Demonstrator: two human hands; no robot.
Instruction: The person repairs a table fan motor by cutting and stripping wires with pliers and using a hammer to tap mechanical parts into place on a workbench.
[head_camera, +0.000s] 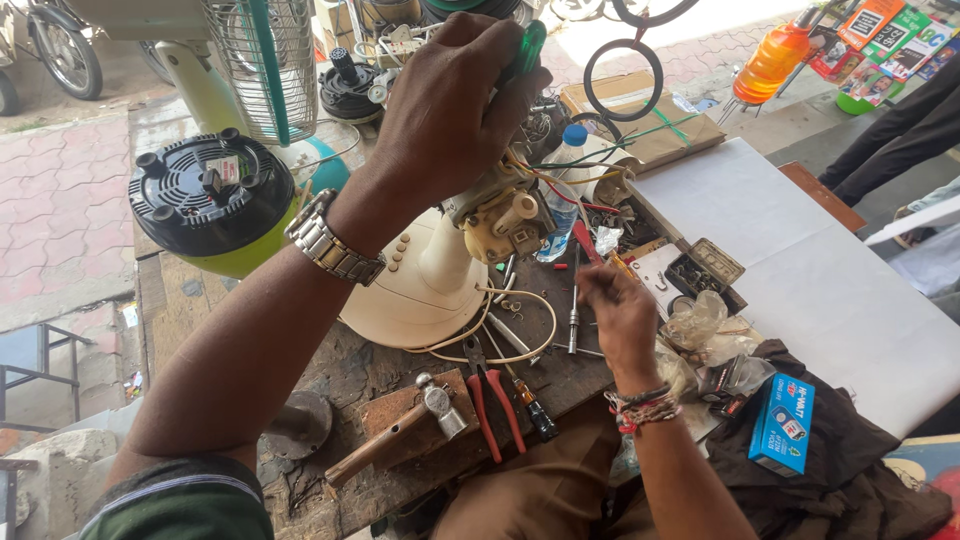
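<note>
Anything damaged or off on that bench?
The cream fan is stripped: motor bare, its wires trailing loose over the bench. The left hand grips a green-handled screwdriver above it; the right hand is among scattered tools. The wooden benchtop is cracked and worn.

Steel watch (335, 250) left; seemingly red threads (645, 408) right.
</note>
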